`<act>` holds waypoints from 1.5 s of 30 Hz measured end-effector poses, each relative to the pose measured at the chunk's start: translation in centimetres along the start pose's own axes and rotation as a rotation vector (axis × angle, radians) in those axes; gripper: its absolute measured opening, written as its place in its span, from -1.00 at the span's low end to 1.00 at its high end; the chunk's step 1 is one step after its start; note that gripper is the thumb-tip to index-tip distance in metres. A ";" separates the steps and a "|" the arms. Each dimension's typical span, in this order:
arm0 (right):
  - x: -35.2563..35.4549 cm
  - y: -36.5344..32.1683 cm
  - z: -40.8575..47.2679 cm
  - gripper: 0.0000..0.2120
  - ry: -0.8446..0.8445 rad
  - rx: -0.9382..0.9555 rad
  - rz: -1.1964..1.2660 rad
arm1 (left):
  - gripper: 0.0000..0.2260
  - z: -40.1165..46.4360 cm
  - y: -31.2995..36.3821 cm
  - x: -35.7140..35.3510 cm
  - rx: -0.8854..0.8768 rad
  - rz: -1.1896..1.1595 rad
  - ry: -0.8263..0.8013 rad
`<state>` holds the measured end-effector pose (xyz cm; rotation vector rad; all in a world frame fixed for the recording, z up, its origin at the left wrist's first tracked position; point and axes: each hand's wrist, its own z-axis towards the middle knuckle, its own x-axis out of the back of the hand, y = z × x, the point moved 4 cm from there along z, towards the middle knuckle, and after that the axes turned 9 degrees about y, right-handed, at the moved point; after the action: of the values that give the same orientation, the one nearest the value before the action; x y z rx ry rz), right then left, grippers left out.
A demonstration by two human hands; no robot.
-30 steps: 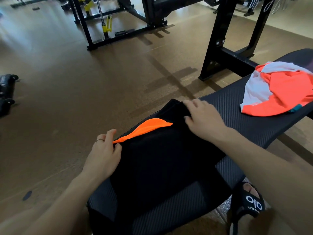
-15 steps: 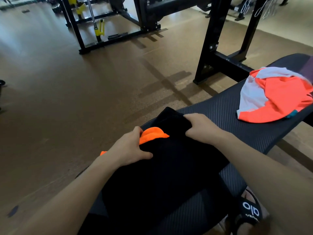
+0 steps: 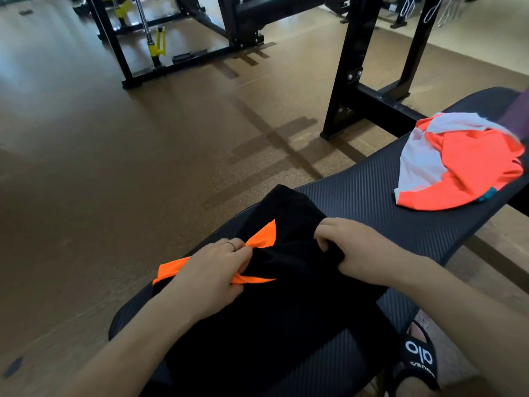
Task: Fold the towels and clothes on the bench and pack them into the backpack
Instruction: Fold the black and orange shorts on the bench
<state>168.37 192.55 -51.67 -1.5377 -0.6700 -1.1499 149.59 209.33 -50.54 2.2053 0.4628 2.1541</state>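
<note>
On the tabletop [image 3: 357, 196], your left hand [image 3: 211, 279] and right hand [image 3: 355, 250] each grip the black shorts [image 3: 286, 310], well apart from the orange shirt [image 3: 463, 173].

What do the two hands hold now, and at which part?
Both grip the black garment: left hand at its orange stripe, right hand at a bunched black edge.

The bench [image 3: 372, 202] pad looks like matt black vinyl with a fine ribbed texture — the black garment [image 3: 286, 305] on it is smooth, dull cloth with satiny orange panels. The orange-and-grey garment [image 3: 463, 167] is thin, slightly sheeny fabric; the rack frame [image 3: 349, 67] is painted black metal, the floor [image 3: 114, 167] speckled and matt.
</note>
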 end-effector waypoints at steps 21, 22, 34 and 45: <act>0.8 3.6 5.1 -0.86 0.225 -0.442 0.162 | -0.77 2.3 -3.9 -1.3 0.541 -0.319 0.166; 0.4 3.6 5.3 -0.82 0.156 -0.468 0.085 | -0.79 2.2 -3.9 -1.3 0.538 -0.263 0.176; 1.4 2.6 2.5 -0.89 0.080 -0.410 0.211 | -0.80 -0.5 -3.2 -0.8 0.386 -0.171 0.180; 0.4 1.0 5.2 -0.54 0.005 -0.710 0.653 | -0.82 -0.3 -4.3 -0.6 0.527 -0.249 0.208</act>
<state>171.08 197.16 -51.63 -2.1164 0.3015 -0.9067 148.51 213.30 -52.09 1.9786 1.3745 2.3227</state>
